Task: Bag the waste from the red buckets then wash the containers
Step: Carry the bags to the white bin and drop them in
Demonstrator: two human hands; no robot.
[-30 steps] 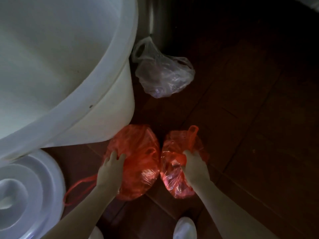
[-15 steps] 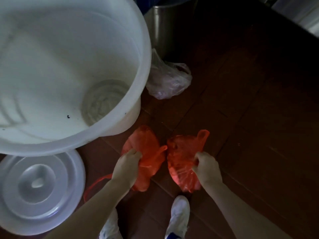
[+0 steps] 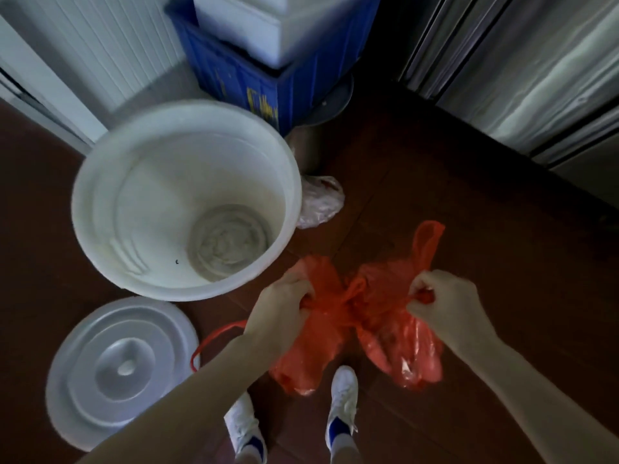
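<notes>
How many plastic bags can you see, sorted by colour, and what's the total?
Red bags: 2, the left red bag gripped by the left hand and the right red bag gripped by the right hand
Pale clear bag, on the floor beside the white bucket: 1
Total: 3

Open white bucket upright on dark tiled floor, round white lid flat just beside it, crumpled clear bag at its right, blue crate carrying a white box behind, steel cabinet far right, white shoes at bottom.
</notes>
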